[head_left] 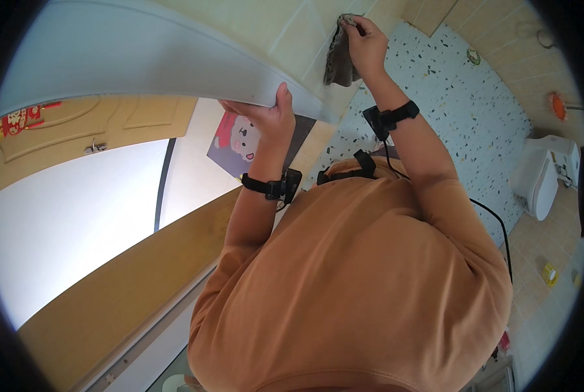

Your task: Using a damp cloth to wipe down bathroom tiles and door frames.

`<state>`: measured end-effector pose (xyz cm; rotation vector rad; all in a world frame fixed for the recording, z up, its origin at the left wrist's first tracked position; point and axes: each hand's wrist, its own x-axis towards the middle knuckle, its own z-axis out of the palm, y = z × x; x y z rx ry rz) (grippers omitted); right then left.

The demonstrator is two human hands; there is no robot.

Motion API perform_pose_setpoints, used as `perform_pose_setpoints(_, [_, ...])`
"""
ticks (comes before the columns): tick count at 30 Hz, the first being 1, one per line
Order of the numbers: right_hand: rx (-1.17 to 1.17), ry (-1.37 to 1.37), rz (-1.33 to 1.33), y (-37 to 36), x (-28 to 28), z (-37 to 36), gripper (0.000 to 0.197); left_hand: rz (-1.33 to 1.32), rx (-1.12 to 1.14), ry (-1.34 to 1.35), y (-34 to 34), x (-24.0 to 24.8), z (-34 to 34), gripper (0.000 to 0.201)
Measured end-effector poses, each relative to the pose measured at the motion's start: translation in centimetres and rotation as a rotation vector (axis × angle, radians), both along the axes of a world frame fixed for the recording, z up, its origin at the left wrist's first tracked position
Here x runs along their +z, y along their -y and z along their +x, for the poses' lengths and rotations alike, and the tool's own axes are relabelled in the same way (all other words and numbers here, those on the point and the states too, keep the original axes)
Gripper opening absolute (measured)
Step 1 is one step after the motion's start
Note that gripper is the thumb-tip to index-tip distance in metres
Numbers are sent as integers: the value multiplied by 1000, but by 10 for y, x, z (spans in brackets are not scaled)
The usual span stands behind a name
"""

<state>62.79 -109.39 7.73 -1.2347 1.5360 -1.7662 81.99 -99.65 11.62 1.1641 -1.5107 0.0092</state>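
Note:
My right hand is raised at the upper middle, fingers pinched on a crumpled grey-brown cloth. The cloth hangs down beside the beige tiled wall; whether it touches the tiles I cannot tell. Lower and to the left, my left hand grips the edge of a pale grey, door-like panel. Its thumb points up along the panel, while the other fingers are partly hidden at the edge. A black strap with a small box sits on each wrist.
A speckled floor mat covers the floor at right, with a white toilet beyond it. An orange brush-like thing is on the far wall. At left are a wooden door with a metal handle and a grey mat with a cartoon bear.

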Motion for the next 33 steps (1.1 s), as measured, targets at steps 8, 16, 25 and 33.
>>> perform_pose_setpoints(8, [25,-103,-77,-14,7,7,20,-66,33,-2,1,-2,1,99])
perform_pose_setpoints(16, [49,-20,-119,-18,-9,15,19,-65,49,19,2,0,0,98])
perform_pose_setpoints(25, [-49,-152,-54,-6,-12,7,18,-67,9,-15,3,-2,-2,99])
perform_pose_setpoints(33, [17,-97,-1,-3,0,-1,18,-8,4,33,2,7,-1,98])
